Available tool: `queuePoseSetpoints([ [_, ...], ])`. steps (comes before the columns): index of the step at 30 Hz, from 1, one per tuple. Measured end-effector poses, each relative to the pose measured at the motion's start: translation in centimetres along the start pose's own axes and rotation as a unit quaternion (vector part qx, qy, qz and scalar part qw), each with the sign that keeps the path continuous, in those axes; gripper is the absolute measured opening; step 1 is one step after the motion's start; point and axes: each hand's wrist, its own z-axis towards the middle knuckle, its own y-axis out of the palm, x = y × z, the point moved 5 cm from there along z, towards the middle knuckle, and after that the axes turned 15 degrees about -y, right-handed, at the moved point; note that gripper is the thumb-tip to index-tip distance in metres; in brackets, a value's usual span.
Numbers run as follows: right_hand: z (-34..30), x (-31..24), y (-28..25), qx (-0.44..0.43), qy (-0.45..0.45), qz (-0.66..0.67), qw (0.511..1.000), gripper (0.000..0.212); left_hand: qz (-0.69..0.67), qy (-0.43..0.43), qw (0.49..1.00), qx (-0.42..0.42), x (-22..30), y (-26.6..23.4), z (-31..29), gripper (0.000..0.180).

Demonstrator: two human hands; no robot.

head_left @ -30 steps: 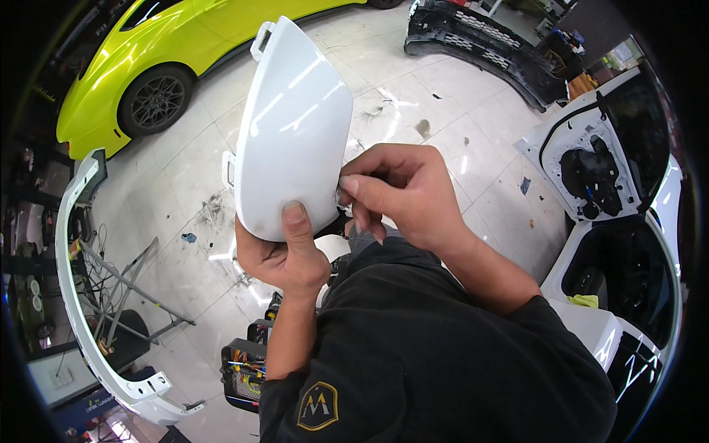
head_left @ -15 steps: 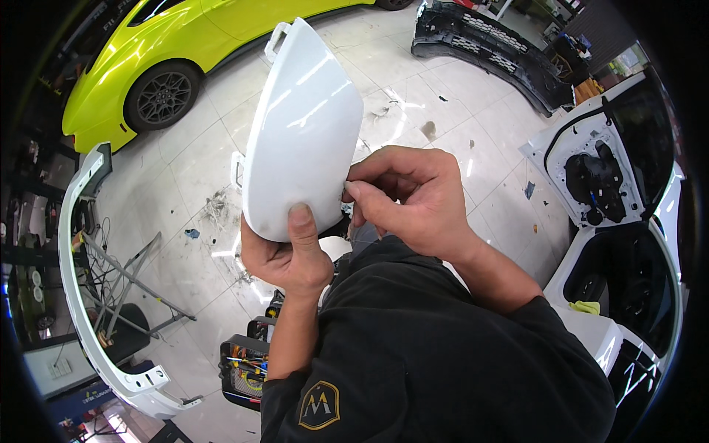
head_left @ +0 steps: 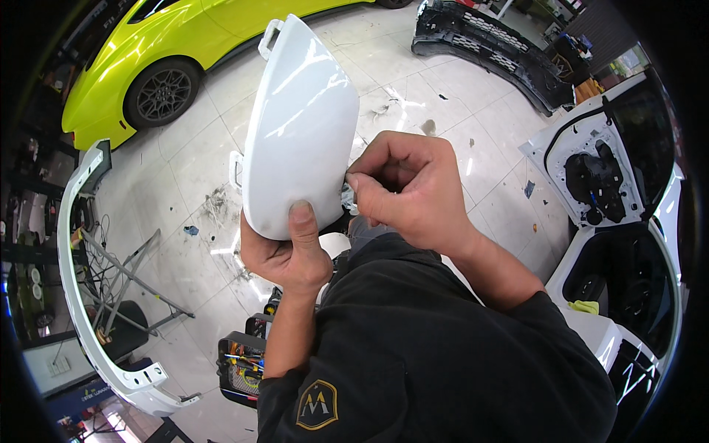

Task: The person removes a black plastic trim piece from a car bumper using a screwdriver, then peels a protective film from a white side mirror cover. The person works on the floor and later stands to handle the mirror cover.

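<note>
Compared with the frame half a second earlier, the white shell-shaped cover [head_left: 299, 122] had tilted slightly rightward and sat a little higher, while both hands kept their places on it. The left hand [head_left: 284, 255] gripped the cover's rounded lower end from beneath, thumb pressed flat on the glossy outer face and the remaining fingers hidden behind it. The right hand [head_left: 406, 188] was curled against the cover's right edge, fingertips pinched closely on a small piece of clear film [head_left: 347, 198] at that rim; how much of the film was free could not be told. The cover was held upright in front of the person's chest, narrow end up, with a small tab at its top.

Below lay a pale tiled floor [head_left: 458, 125]. A lime-yellow car [head_left: 162, 52] stood at upper left, and a dark bumper [head_left: 487, 40] lay on the floor at upper right. A white car door [head_left: 598, 162], its inner side exposed, rested at right. A white bumper [head_left: 77, 280] curved along the left, beside a folding metal stand [head_left: 122, 284]. A tool box [head_left: 240, 362] sat near the left forearm.
</note>
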Motion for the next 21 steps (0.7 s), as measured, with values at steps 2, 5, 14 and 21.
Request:
queuePoseSetpoints([
  [2, 0.3, 0.6, 0.1, -0.017, 0.029, 0.031, 0.999, 0.011, -0.015, -0.004, 1.0, -0.001, -0.1, 0.0, 0.0, 0.044],
  [5, 0.4, 1.6, 0.1, -0.021, 0.045, 0.074, 0.996, 0.012, -0.025, -0.011, 1.0, 0.001, 0.1, 0.1, 0.3, 0.045],
  [14, 0.2, 1.7, 0.6, -0.006, 0.009, 0.105, 0.994, 0.02, -0.016, -0.013, 1.0, -0.005, 0.0, -0.4, 1.3, 0.044],
  [21, 0.3, 1.2, 0.9, -0.021, -0.018, 0.019, 0.999, 0.017, -0.016, -0.016, 1.0, -0.006, 0.1, -0.6, 1.6, 0.044],
])
